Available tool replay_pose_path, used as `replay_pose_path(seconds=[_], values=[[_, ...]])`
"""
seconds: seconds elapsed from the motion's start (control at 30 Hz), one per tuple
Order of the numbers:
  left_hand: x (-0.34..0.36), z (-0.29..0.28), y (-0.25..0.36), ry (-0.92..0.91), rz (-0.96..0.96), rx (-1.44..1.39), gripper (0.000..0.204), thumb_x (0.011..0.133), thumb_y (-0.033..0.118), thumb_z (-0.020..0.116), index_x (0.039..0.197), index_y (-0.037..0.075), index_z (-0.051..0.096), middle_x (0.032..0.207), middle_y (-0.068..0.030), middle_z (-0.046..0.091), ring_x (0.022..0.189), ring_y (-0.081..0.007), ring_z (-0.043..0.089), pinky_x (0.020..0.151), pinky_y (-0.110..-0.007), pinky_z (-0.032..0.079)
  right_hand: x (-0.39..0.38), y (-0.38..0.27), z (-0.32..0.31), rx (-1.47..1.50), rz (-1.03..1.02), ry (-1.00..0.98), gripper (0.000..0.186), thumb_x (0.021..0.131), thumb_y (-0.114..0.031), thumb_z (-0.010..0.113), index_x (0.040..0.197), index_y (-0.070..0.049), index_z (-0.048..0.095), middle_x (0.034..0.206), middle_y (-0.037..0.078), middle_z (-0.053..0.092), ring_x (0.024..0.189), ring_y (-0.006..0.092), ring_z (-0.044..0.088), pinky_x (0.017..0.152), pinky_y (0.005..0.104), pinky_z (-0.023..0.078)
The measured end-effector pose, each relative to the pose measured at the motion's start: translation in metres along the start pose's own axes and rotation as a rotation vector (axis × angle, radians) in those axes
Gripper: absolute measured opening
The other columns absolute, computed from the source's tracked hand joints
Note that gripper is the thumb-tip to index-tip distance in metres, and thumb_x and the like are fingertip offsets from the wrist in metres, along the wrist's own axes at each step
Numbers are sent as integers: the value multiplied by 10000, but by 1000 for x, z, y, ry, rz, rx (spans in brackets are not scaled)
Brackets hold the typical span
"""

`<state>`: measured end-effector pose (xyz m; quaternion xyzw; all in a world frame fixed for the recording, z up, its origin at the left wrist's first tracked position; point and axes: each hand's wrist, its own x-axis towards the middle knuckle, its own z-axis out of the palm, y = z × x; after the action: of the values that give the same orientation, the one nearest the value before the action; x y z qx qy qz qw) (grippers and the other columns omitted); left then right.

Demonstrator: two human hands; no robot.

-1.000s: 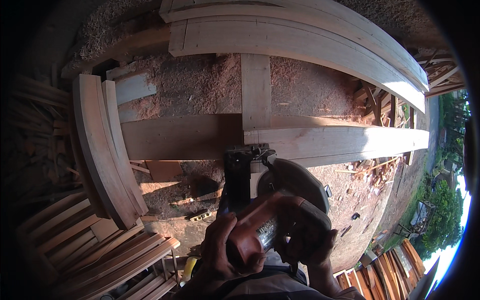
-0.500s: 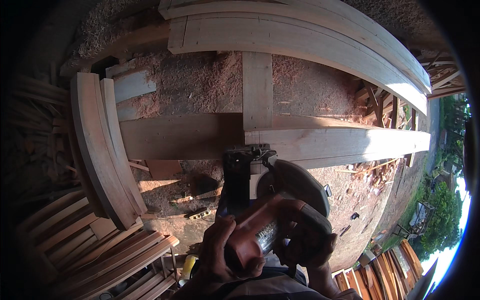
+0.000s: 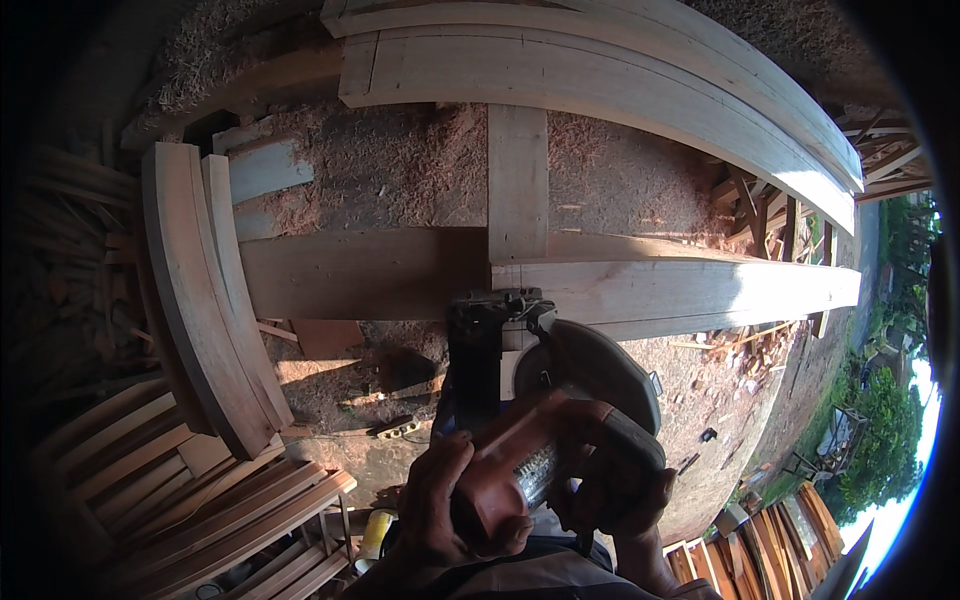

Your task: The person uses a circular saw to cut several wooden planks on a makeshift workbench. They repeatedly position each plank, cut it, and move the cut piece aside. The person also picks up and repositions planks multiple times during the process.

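Note:
Both hands hold a red-and-black power saw (image 3: 540, 430) with a dark blade guard and black base. My left hand (image 3: 440, 495) is closed around the red body on the left; my right hand (image 3: 645, 505) grips the dark handle on the right. The saw's base touches the near edge of a long pale board (image 3: 660, 290), at a pencilled line beside where a short crossboard (image 3: 517, 180) meets it. The blade is mostly hidden by its guard.
Pale boards (image 3: 600, 75) run across the far side, and more lie lengthwise at left (image 3: 200, 290). Stacked planks (image 3: 280, 505) fill the lower left and lower right (image 3: 790, 540). Offcuts and shavings (image 3: 390, 170) cover the ground. A yellow object (image 3: 378, 535) stands by my left arm. Trees are at right.
The view has shifted very slightly. The saw and both hands stay in almost the same position against the board.

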<state>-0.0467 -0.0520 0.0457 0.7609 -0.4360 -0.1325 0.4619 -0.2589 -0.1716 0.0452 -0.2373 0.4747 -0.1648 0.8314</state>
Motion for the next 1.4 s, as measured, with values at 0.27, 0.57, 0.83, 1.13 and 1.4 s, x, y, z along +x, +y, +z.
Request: replay_pose_path(seconds=[0.27,0.57,0.83,1.13,1.4], values=[[2,2,-2,22,15,0,860,913,571,665,1344,-149,477,1232,-261,582,1044,-330,655,858,-394,568,1,-6,-2,-35,85,-90,1286,748,-999,419,1427,91,462,807,57,635,628,121,610,530,264,441],[3,5,-2,37,16,12,861,905,574,670,1337,-147,485,1210,-261,595,1026,-334,658,839,-393,577,0,-8,2,-102,60,49,1243,746,-991,444,1348,92,540,796,60,627,618,142,603,513,276,419],[4,6,-3,41,23,15,872,902,584,670,1337,-148,484,1206,-260,595,1021,-332,657,842,-395,574,3,-13,12,-117,55,81,1230,759,-979,450,1347,99,531,764,51,607,593,142,579,499,279,404],[10,5,-4,35,12,1,881,896,591,678,1335,-148,485,1212,-258,587,1030,-326,649,841,-397,567,9,-20,9,-131,95,-32,1318,739,-1012,396,1441,102,452,794,47,611,611,121,596,519,263,445],[15,9,-7,79,14,-34,880,889,598,680,1317,-149,503,1203,-262,593,1025,-328,653,834,-389,570,13,-16,6,-95,42,-55,1259,793,-978,359,1475,78,427,875,84,634,546,133,541,466,288,413]])
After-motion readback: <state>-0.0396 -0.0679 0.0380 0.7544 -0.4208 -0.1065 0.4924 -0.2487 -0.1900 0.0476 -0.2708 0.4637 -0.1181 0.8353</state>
